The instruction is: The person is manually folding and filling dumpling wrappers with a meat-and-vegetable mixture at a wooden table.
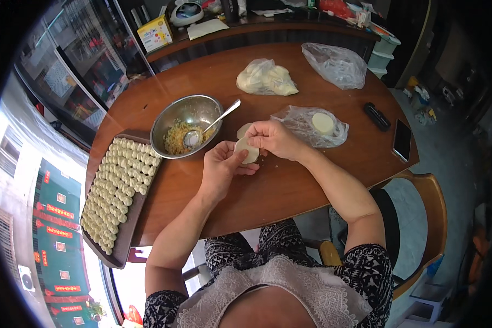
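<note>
Both my left hand [225, 164] and my right hand [274, 141] pinch a round dough wrapper [248, 152] between the fingers, above the wooden table. Another pale dough disc [243, 129] shows just beyond my fingers. To the left, a steel mixing bowl [186, 102] holds a chopped yellow-green filling [175, 137], with a metal spoon [228, 112] leaning on its rim. Rows of small shaped dumplings [117, 176] fill much of a dark tray [132, 221] at the far left. Right of my hands, a round stack of wrappers [322, 123] lies on a clear plastic bag [295, 119].
A bag of dough pieces [266, 78] and a crumpled plastic bag [336, 65] lie toward the table's far side. A black object [377, 117] and a phone [402, 140] are near the right edge. A wooden chair [434, 213] stands at the right.
</note>
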Motion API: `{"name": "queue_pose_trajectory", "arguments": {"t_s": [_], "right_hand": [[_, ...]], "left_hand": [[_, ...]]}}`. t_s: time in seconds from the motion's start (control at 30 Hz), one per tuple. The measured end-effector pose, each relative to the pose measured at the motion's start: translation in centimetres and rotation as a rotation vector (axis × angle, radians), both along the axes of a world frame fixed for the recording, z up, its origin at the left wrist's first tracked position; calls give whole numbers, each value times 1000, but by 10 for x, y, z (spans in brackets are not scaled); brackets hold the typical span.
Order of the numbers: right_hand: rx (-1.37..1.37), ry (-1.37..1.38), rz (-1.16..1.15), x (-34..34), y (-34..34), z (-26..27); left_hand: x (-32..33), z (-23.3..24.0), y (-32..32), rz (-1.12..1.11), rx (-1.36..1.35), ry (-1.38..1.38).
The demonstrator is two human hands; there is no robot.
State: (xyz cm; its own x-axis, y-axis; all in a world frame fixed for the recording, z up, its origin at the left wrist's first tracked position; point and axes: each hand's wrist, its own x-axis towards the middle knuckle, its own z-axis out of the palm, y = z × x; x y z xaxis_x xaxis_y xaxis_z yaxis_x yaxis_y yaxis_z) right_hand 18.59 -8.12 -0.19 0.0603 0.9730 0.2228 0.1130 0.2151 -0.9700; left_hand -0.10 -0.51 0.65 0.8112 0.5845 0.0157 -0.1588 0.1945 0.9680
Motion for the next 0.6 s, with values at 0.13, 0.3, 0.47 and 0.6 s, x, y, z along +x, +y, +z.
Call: {"name": "queue_pose_trajectory", "arguments": {"t_s": [0.13,0.3,0.47,0.6], "right_hand": [[5,29,27,-5,-2,3],[-7,-9,-44,-4,1,-3],[1,2,-65,-6,0,1],[-21,-50,7,-1,1,-3]], "left_hand": [[-2,1,3,18,-15,-2],[-2,2,1,19,-63,9],[-2,1,4,-20,-115,-2],[-3,1,4,-60,-117,37]]}}
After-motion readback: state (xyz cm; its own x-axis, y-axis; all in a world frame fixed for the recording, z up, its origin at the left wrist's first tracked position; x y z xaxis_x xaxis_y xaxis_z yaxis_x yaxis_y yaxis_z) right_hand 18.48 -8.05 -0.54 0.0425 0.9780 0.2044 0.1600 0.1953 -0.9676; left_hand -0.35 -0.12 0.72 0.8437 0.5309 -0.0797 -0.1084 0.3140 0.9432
